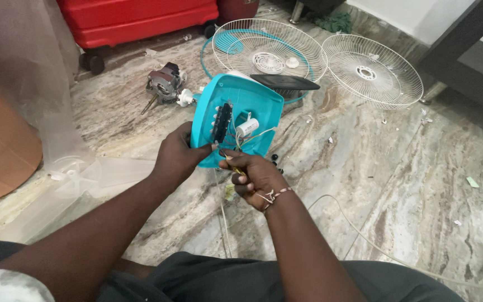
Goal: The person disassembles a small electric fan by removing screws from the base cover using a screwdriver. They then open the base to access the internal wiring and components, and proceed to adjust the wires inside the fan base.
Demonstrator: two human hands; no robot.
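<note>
I am viewing from the head camera, working outward from the lap. My right hand [255, 179] is clenching its grip around a small tool with a yellowish handle, the tip meeting the lower edge of the teal fan housing [236, 114]; I cannot tell exactly what kind of tool it is. My left hand [177, 159] is grasping that housing by its lower left rim, holding it upright above the marble floor [398, 168], inner face toward me. I am judging the housing to be light, stiff moulded plastic, smooth and somewhat slippery, so the rim is the sound place for a hold. Inside it are sitting a black switch block [222, 121] and a white capacitor [247, 127], joined by thin wires [255, 137]; these are looking fragile and should not be taking any load. A pale power cord [359, 232] is trailing across the floor to my right. Farther off, a bare fan motor [164, 84] is lying on the floor to the left, and two white wire fan guards [373, 72] are resting side by side beyond the housing. A red wheeled case [141, 19] is standing at the far edge.
</note>
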